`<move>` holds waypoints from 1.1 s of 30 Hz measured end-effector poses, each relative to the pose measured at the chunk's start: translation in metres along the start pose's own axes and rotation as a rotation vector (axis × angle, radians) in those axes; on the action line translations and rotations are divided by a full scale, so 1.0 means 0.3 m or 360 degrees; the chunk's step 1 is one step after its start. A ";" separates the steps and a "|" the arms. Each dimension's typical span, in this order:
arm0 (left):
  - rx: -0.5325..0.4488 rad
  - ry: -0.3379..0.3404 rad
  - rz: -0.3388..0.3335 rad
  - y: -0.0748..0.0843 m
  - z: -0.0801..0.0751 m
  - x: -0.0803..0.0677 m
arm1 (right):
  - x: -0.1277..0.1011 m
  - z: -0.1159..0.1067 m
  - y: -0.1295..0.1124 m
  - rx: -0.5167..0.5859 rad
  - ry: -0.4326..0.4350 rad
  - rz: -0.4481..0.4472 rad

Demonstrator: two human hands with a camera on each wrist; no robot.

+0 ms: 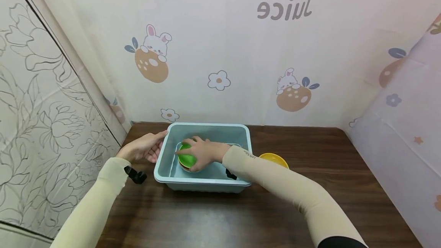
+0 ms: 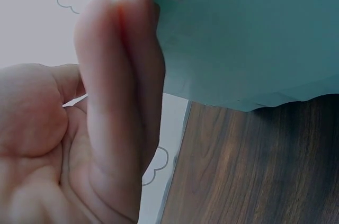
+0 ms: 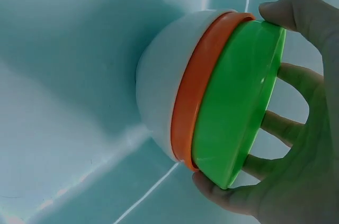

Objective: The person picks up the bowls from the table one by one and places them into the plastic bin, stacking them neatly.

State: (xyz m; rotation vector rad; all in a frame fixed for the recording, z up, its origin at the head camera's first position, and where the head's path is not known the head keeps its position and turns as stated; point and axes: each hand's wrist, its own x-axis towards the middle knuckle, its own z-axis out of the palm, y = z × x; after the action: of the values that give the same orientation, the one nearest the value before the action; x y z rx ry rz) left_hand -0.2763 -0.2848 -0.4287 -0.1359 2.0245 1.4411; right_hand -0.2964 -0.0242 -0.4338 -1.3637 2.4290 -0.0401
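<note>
A light blue plastic basin (image 1: 206,181) stands on the table. Inside it, toward its left side, is a nested stack: a green bowl (image 3: 233,102) on top, an orange bowl (image 3: 193,89) around it and a whitish bowl (image 3: 159,81) outermost. My right hand (image 1: 203,154) reaches in from the right and grips the green bowl by its rim, thumb on one side and fingers spread along the other. At the basin's left rim my left hand (image 1: 146,147) holds on, fingertips against the edge and the other fingers beside the outer wall.
A yellow bowl (image 1: 274,159) sits right of the basin, partly hidden behind my right forearm. The dark wooden table (image 1: 213,217) meets a patterned curtain (image 1: 220,49) at the back, with more patterned fabric at both sides.
</note>
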 end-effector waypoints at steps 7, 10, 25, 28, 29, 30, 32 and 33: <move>0.0008 0.0003 -0.0001 0.004 0.004 0.004 | 0.001 0.011 -0.011 -0.0044 -0.0045 0.0010; 0.0007 -0.0007 0.0005 0.006 0.003 0.002 | 0.004 0.013 -0.013 -0.0051 -0.0079 0.0023; 0.0032 -0.0002 0.0002 0.009 0.004 -0.014 | -0.035 -0.059 0.008 0.0026 0.0040 -0.0041; 0.0029 0.0021 0.0004 0.005 0.003 -0.016 | -0.067 -0.105 0.012 0.0068 0.0123 -0.0088; 0.0031 0.0024 0.0008 0.004 0.003 -0.016 | -0.082 -0.122 0.013 0.0087 0.0149 -0.0104; 0.0032 0.0026 0.0012 0.002 0.004 -0.015 | -0.097 -0.140 0.013 0.0099 0.0171 -0.0118; 0.0030 0.0023 0.0017 -0.001 0.006 -0.012 | -0.135 -0.176 0.014 0.0143 0.0224 -0.0137; 0.0031 0.0021 0.0021 -0.002 0.008 -0.010 | -0.155 -0.191 0.019 0.0174 0.0257 -0.0139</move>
State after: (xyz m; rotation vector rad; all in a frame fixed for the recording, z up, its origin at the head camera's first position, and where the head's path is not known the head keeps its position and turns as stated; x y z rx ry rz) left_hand -0.2727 -0.2839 -0.4278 -0.1241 2.0535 1.4318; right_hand -0.2972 0.0090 -0.3676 -1.4669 2.4544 -0.3117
